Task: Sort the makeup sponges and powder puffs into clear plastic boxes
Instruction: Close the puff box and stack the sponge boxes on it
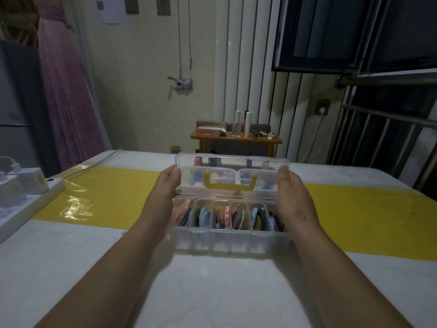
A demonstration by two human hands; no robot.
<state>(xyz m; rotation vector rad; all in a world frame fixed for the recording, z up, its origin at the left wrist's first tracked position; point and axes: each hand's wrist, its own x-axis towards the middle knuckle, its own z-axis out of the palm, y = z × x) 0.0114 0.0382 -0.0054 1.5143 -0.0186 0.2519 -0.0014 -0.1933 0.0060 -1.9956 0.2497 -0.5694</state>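
White table [71, 268] with a broad yellow strip [106, 195] across it stands in a dim room. At its left edge lies a power strip [21, 209] with white chargers [26, 183] plugged in. Behind the table is a small wooden stand [236, 139] with bottles [236, 125] on it.

On the table, half on the yellow strip, sits the clear plastic box [231, 242]. Its compartments are filled with powder puffs [204, 216] of many colours, standing on edge. The lid [227, 162], with a yellow handle [230, 184], is raised over the far side of the box. The left hand [169, 183] holds the lid's left end and the right hand [293, 192] holds its right end, each thumb on the near face; the other fingers are hidden behind. Some soft shapes seen through the lid may be makeup sponges [215, 179], but this is unclear.
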